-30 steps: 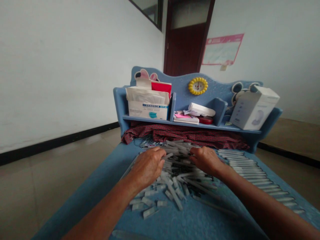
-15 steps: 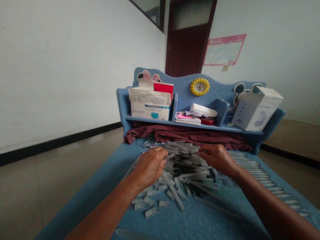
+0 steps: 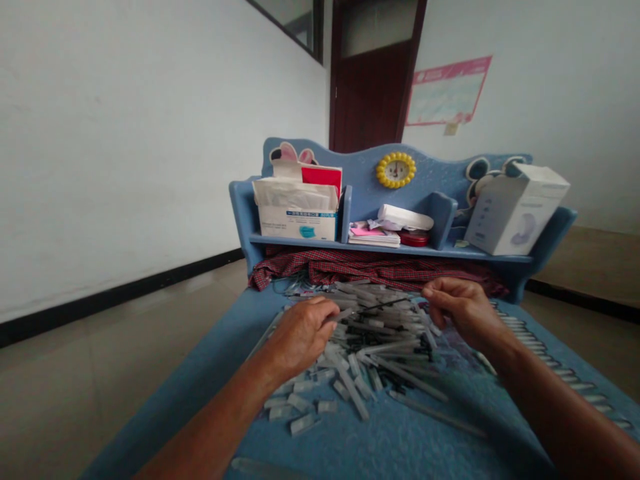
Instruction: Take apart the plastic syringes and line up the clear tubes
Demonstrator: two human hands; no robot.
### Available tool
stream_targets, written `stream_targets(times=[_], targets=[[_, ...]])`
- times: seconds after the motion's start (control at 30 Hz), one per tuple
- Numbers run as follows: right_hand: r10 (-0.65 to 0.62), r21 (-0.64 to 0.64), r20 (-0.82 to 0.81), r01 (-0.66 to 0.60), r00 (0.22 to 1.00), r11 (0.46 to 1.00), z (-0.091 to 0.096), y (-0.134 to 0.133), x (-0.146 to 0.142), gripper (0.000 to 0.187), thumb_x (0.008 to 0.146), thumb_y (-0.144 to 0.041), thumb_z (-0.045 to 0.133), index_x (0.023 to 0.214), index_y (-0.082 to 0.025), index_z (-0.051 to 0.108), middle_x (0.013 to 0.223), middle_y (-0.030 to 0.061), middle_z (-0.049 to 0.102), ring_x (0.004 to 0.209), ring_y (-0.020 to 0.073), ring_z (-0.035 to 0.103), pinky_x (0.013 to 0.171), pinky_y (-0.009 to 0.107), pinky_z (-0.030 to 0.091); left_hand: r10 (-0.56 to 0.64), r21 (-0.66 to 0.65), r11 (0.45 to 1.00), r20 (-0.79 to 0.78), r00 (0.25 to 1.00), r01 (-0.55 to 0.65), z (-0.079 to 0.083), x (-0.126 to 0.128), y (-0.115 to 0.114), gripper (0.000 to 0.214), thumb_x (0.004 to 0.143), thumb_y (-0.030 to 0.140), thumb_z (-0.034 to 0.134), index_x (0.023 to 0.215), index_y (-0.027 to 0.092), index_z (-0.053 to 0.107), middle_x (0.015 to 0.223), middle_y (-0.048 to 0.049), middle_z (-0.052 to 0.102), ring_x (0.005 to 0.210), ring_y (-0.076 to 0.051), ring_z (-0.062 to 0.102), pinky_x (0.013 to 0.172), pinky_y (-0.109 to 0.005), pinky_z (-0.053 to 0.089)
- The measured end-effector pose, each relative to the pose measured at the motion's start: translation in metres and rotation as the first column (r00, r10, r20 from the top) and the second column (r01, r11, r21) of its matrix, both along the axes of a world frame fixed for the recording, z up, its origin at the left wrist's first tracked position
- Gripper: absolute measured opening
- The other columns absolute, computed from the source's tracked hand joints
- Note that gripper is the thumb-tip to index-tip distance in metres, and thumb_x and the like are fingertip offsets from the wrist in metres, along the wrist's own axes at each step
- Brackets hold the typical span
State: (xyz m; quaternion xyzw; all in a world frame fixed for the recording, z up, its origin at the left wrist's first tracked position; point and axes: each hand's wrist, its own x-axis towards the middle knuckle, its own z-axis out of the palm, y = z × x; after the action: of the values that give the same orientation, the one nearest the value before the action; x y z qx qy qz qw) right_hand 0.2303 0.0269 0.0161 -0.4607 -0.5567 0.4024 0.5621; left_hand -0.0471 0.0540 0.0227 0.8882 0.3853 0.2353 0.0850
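Note:
My left hand [image 3: 303, 337] pinches a short translucent piece [image 3: 344, 315], like a pen barrel or cap, over the pile. From its far end a thin black pen refill [image 3: 384, 305] stretches rightward toward my right hand [image 3: 460, 307]. That hand has thumb and forefinger pinched at the refill's other end; the exact contact is too blurred to see. Beneath both hands lies a heap of translucent pen barrels [image 3: 395, 348] mixed with small black parts. Short clear pen caps [image 3: 303, 424] are scattered at the heap's near left side.
A row of pens [image 3: 555, 367] lines the blue table's [image 3: 390, 447] right side, partly behind my right forearm. Along the back runs a checked cloth [image 3: 370, 268] below a shelf holding a mask box [image 3: 300, 223], papers [image 3: 373, 237] and a white box [image 3: 517, 210].
My right hand has moved right, away from the left, and more of the black refill shows between them. The left hand has barely moved. The view has shifted slightly.

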Motion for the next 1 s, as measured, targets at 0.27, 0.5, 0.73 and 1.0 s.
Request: stream_targets(times=[0.27, 0.5, 0.73, 1.0], targets=[[-0.013, 0.002, -0.023, 0.013, 1.0, 1.0, 0.001, 0.0, 0.002, 0.026, 0.072, -0.036, 0.069, 0.06, -0.015, 0.058, 0.037, -0.0036, 0.053, 0.032, 0.0055, 0.04, 0.037, 0.018, 0.028, 0.009, 0.021, 1.0, -0.002, 1.0, -0.009, 0.0, -0.001, 0.0, 0.012, 0.08, 0.013, 0.048, 0.083, 0.018, 0.059, 0.082, -0.0029, 0.059, 0.08, -0.016, 0.056, 0.071, -0.025, 0.042], [0.01, -0.011, 0.016, -0.01, 1.0, 1.0, -0.001, 0.0, -0.001, 0.025, 0.072, -0.035, 0.069, 0.062, -0.015, 0.058, 0.038, -0.0034, 0.053, 0.033, 0.0057, 0.04, 0.038, 0.019, 0.027, -0.039, 0.025, 0.999, -0.011, 0.999, 0.039, -0.002, 0.0, -0.002, 0.016, 0.079, 0.013, 0.05, 0.086, 0.019, 0.063, 0.083, -0.0032, 0.062, 0.079, -0.016, 0.059, 0.072, -0.025, 0.043], [0.031, 0.01, 0.035, -0.031, 0.999, 0.999, -0.003, -0.002, -0.007, 0.024, 0.072, -0.035, 0.068, 0.065, -0.015, 0.059, 0.038, -0.0032, 0.054, 0.032, 0.0064, 0.04, 0.037, 0.019, 0.026, -0.092, -0.029, 0.995, -0.065, 0.994, 0.091, 0.0, 0.001, -0.003, 0.014, 0.078, 0.016, 0.052, 0.082, 0.018, 0.065, 0.078, -0.0025, 0.063, 0.074, -0.016, 0.059, 0.07, -0.025, 0.042], [0.066, -0.021, -0.032, -0.066, 0.997, 0.998, -0.001, -0.003, -0.007, 0.027, 0.07, -0.039, 0.068, 0.063, -0.015, 0.057, 0.037, -0.0037, 0.053, 0.031, 0.0074, 0.04, 0.036, 0.02, 0.027, -0.067, -0.156, 0.986, -0.039, 0.997, 0.06, 0.004, 0.002, -0.005, 0.015, 0.076, 0.019, 0.051, 0.082, 0.018, 0.065, 0.076, -0.0012, 0.063, 0.071, -0.015, 0.057, 0.065, -0.024, 0.041]])
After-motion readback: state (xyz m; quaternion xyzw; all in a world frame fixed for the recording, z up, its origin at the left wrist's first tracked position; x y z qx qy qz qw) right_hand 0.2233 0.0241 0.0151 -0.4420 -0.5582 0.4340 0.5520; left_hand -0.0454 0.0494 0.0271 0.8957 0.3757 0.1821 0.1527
